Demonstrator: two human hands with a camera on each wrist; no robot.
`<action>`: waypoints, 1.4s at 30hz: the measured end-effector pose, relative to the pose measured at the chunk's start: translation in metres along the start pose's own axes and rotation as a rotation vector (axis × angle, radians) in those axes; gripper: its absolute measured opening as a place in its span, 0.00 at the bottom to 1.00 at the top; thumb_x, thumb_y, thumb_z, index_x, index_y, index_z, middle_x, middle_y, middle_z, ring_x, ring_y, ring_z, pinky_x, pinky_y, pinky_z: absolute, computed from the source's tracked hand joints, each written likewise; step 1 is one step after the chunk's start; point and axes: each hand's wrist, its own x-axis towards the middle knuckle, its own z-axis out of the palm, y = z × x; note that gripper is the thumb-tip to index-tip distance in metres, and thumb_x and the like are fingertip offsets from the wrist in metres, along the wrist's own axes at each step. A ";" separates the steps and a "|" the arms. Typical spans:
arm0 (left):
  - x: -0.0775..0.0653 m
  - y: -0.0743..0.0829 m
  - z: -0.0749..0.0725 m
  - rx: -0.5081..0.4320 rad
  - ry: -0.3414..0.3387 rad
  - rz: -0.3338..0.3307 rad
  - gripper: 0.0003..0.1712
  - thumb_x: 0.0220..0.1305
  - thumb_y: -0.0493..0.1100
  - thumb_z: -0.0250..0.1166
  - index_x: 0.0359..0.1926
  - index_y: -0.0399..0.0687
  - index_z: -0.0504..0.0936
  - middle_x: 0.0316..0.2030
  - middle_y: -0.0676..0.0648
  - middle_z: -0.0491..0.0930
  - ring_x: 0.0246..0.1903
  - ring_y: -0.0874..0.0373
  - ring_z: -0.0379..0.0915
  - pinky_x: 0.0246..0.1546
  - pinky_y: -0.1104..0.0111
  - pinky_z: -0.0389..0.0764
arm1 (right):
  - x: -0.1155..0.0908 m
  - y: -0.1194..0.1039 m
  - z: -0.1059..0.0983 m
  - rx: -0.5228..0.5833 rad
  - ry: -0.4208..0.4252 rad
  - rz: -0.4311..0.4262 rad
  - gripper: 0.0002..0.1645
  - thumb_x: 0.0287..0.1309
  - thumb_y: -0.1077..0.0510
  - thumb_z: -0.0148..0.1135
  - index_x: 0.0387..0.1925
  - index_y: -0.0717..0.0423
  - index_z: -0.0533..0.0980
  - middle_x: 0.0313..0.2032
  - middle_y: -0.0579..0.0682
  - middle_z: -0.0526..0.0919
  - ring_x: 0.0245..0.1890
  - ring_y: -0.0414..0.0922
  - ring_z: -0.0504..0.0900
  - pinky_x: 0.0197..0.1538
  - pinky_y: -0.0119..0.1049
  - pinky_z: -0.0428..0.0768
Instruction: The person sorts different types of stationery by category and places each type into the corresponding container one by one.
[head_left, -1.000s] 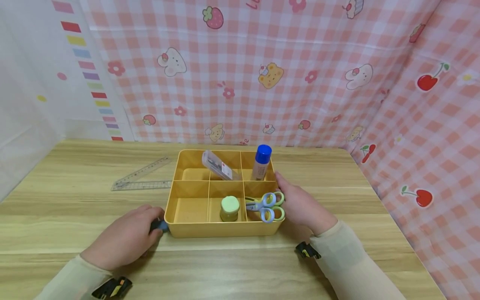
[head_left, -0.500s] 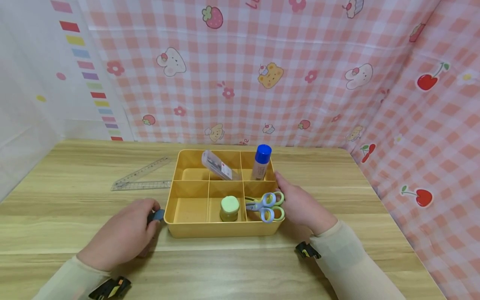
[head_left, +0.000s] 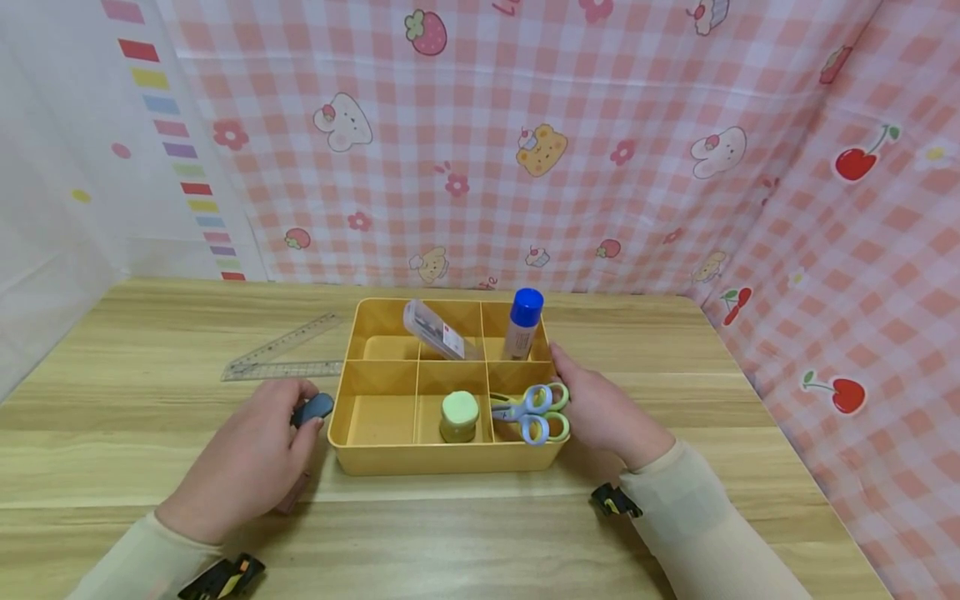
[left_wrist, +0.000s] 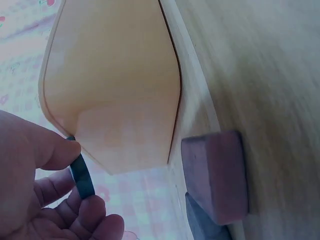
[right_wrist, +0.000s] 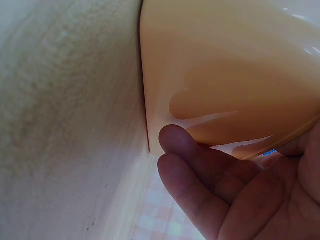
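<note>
My left hand (head_left: 243,457) pinches a small dark blue piece (head_left: 315,407) just left of the yellow divided box (head_left: 450,461). My right hand (head_left: 603,417) rests against the box's right wall, fingers loosely extended. Inside the box, scissors (head_left: 517,411) lie front right, a green-lidded jar (head_left: 460,417) front middle, a glue stick (head_left: 522,329) back right. Left of the box are a purplish block (left_wrist: 215,175) and a clear ruler (head_left: 292,371).

Clothing: two plain cream fabric sleeves (head_left: 708,525) are worn
Wristwear: two small, black, yellow-marked devices (head_left: 222,577) are worn
</note>
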 end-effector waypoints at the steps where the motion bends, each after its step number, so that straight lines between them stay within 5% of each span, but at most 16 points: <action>1: 0.000 0.000 0.000 -0.002 0.007 0.003 0.12 0.64 0.42 0.57 0.45 0.39 0.71 0.41 0.43 0.71 0.39 0.51 0.67 0.41 0.49 0.75 | 0.000 0.000 0.000 0.001 0.001 0.000 0.38 0.69 0.49 0.45 0.73 0.53 0.42 0.62 0.57 0.67 0.56 0.49 0.69 0.59 0.53 0.66; 22: 0.000 0.012 -0.011 -0.087 0.084 0.015 0.15 0.65 0.43 0.58 0.48 0.39 0.71 0.40 0.43 0.70 0.37 0.51 0.66 0.38 0.52 0.74 | 0.000 0.000 0.001 0.014 0.005 0.001 0.37 0.70 0.49 0.44 0.73 0.53 0.43 0.62 0.57 0.68 0.55 0.48 0.69 0.58 0.53 0.67; 42: 0.005 0.028 0.001 -0.061 0.068 0.159 0.10 0.62 0.41 0.62 0.43 0.44 0.74 0.37 0.50 0.72 0.36 0.58 0.66 0.38 0.57 0.74 | 0.001 0.000 0.001 0.045 0.009 0.007 0.36 0.71 0.47 0.42 0.73 0.51 0.43 0.61 0.56 0.68 0.55 0.47 0.69 0.59 0.53 0.66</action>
